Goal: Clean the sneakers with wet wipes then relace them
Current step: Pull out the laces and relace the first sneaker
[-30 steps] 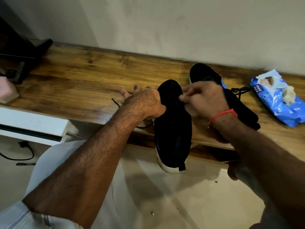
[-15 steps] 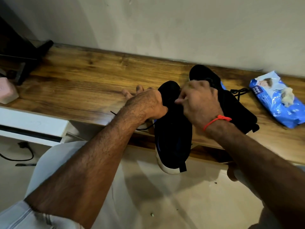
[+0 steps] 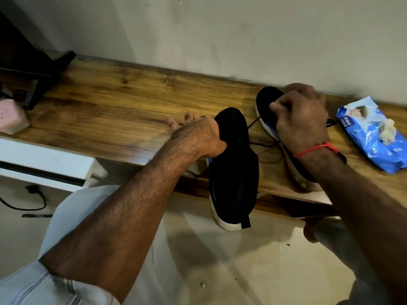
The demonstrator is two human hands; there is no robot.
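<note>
Two black sneakers, white-soled. First sneaker (image 3: 233,170): centre of frame, toe on the wooden shelf (image 3: 105,115), heel hanging over the front edge. Second sneaker (image 3: 267,100): right of centre, flat on the shelf, largely hidden. One black lace (image 3: 253,123), strung from first sneaker toward the right hand (image 3: 300,119). Right hand: fingers curled tight, pinching the lace. Left hand (image 3: 198,137): thumb clamped over first sneaker's upper, fingers straight behind. One blue wet-wipes pack (image 3: 372,133), far right, one crumpled wipe (image 3: 387,130) on top. One pink object (image 3: 11,116), far left.
</note>
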